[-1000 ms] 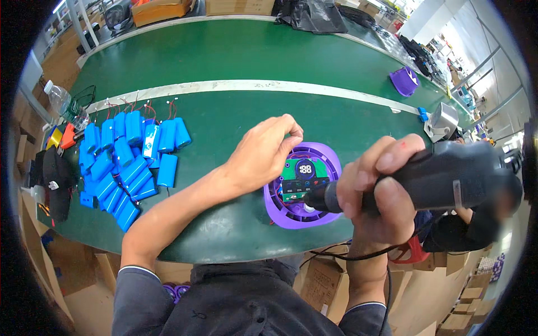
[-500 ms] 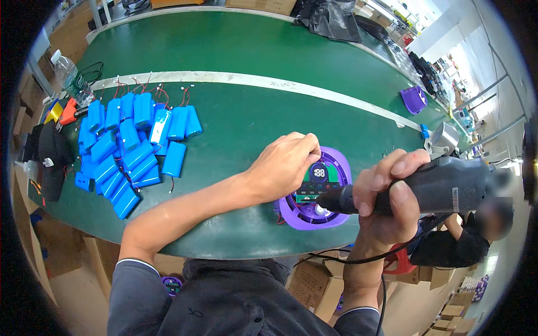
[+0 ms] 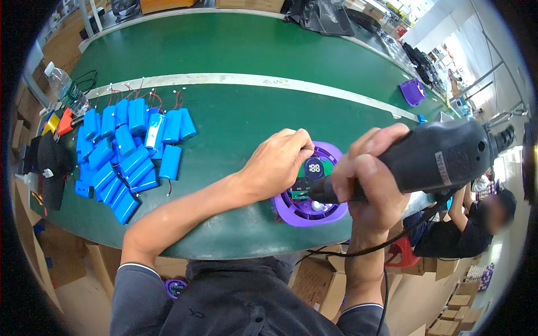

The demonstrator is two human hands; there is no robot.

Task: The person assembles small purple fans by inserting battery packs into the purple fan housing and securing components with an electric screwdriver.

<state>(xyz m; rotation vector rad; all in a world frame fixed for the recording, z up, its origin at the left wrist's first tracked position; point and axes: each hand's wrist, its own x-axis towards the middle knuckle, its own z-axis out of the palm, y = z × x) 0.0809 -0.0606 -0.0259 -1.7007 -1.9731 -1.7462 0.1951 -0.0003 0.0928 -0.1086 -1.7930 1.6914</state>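
Note:
On the green bench lies a round purple plastic housing (image 3: 330,217) with a green circuit board and a small lit digit display (image 3: 314,167) inside it. My right hand (image 3: 372,176) is wrapped round a black corded electric screwdriver (image 3: 443,154), its nose slanting down to the board's lower part. Whether its bit touches a screw cannot be made out. My left hand (image 3: 274,162) rests at the housing's upper left, thumb and fingers pinched together over the board's edge. What those fingertips hold, if anything, is hidden. Near the screwdriver's nose sits a white round part (image 3: 317,206).
A heap of blue battery packs (image 3: 126,151) with thin red leads lies at left, beside a clear bottle (image 3: 66,89). Another purple part (image 3: 413,92) is at the far right. The black cord (image 3: 386,243) hangs across my right forearm. A co-worker (image 3: 454,229) sits at right.
The screwdriver's rear end has swung upward, and my right hand has shifted slightly left and up with it. My left hand keeps its pinch at the housing. The whole view has shifted slightly.

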